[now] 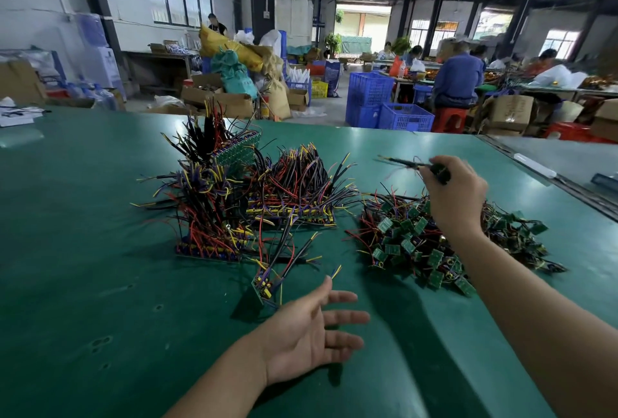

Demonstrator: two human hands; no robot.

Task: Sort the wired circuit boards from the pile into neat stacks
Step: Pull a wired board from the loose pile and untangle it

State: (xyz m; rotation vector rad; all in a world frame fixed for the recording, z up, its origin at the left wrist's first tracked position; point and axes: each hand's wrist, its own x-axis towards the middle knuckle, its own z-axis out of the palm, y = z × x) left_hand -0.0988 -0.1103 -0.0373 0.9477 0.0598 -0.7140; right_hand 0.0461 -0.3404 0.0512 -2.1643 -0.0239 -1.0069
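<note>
One wired board (439, 173) is pinched in the right grip (458, 197), just above the sizeable loose pile (401, 237). Left of it several stacks (291, 197) stand on the desk (100, 250); left grip (311, 327) spread, empty. Perhaps half remains.

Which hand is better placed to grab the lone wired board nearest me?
Probably left. The left hand is open, empty and just beside the lone board; the right hand pinches another wired board above the loose pile.

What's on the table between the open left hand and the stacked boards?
In the head view, one loose wired board lies between the left hand and the stacks.
</note>
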